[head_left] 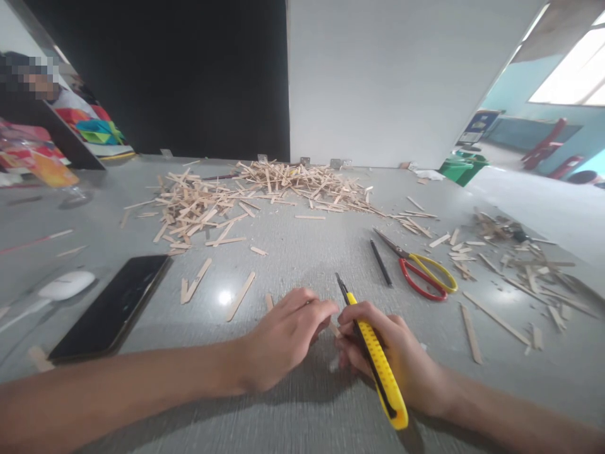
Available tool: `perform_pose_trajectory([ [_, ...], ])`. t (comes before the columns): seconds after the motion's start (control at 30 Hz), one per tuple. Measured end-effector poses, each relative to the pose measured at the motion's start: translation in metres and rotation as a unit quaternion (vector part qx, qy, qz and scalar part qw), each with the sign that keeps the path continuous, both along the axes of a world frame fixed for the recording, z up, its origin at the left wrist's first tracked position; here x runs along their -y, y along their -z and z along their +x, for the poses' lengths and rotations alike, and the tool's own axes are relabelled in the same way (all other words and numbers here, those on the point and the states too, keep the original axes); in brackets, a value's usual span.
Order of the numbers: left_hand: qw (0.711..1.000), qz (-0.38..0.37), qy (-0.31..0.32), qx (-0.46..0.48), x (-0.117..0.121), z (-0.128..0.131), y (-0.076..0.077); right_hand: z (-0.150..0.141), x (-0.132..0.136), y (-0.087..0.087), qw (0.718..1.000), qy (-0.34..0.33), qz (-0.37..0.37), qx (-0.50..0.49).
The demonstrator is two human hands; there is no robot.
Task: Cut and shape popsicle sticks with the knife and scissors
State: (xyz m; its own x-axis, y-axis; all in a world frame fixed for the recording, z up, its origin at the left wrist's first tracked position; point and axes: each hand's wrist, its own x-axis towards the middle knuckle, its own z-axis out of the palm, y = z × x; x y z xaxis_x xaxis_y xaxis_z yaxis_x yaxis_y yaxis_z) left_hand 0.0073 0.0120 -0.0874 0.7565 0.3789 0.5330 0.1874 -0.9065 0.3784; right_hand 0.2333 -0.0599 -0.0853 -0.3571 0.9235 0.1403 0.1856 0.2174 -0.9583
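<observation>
My right hand (397, 353) is wrapped round a yellow utility knife (378, 366), its dark blade pointing away from me. My left hand (288, 334) rests on the grey table (302, 246) just left of it, fingers pinched together on a small wooden stick piece (334, 329) that barely shows between the two hands. The fingertips of both hands almost touch.
A big heap of cut wooden sticks (246, 189) lies at the back. Red-and-yellow scissors (420, 271) and a black pen (380, 263) lie right of centre. A black phone (113, 306) and a white mouse (66, 285) sit left. More scraps (510, 252) litter the right. A person sits far left.
</observation>
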Motion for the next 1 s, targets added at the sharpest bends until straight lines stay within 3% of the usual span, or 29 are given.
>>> perform_pose_trajectory([
  [0.73,0.995,0.054,0.080,-0.014,-0.002,-0.005,-0.010,-0.003,-0.004,0.007,0.998,0.049,-0.026,-0.037],
  [0.87,0.998,0.041,0.044,0.016,-0.003,-0.004,-0.003,-0.004,-0.004,0.008,0.994,0.101,-0.003,-0.052],
  [1.0,0.999,0.031,0.015,0.031,-0.003,-0.003,0.003,-0.003,-0.001,0.005,0.994,0.103,0.036,-0.031],
])
